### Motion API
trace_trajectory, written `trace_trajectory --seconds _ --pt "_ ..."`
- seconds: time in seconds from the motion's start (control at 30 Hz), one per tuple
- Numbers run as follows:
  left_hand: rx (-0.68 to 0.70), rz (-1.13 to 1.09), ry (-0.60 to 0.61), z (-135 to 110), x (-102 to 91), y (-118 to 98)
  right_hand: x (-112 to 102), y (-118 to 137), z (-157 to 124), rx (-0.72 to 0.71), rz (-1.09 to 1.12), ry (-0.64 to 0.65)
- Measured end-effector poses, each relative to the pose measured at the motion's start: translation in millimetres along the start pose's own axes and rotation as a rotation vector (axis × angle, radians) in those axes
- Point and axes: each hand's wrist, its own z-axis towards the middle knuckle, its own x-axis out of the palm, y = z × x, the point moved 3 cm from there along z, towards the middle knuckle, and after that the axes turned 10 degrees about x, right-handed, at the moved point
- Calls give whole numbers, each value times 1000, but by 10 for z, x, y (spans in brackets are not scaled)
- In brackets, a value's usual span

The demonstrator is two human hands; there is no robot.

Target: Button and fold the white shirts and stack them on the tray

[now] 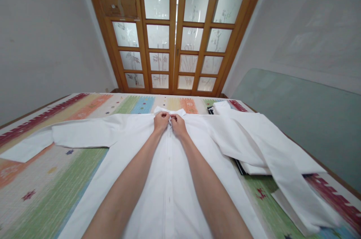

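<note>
A white long-sleeved shirt (pixel 146 186) lies spread front side up, its collar (pixel 180 111) at the far end and its button placket running toward me. Both my hands meet at the top of the placket, just below the collar. My left hand (pixel 161 121) pinches the shirt's edge with fingers closed. Close beside it, my right hand (pixel 177 124) is also closed in a pinch on the shirt at the same spot. The fingertips hide whatever small part lies between them. One sleeve (pixel 81 133) stretches out to the left; the right sleeve lies over other white cloth.
Under the shirt is a striped, patterned bedspread (pixel 50 186). A pile of folded white clothes (pixel 262 133) with dark-edged pieces lies to the right. Beyond it stands a pale green headboard-like panel (pixel 299 118). Wooden doors with glass panes (pixel 175 35) face me at the back.
</note>
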Motion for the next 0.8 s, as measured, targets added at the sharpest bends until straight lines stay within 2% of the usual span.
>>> trace_trajectory --seconds 0.3,0.57,0.8 --pt "-20 -117 37 44 22 94 3 -12 10 9 8 -4" --pt "-82 -221 13 64 48 129 6 54 -30 3 14 -24" --pt "-108 -284 38 85 70 196 -13 72 -43 -69 -9 -42"
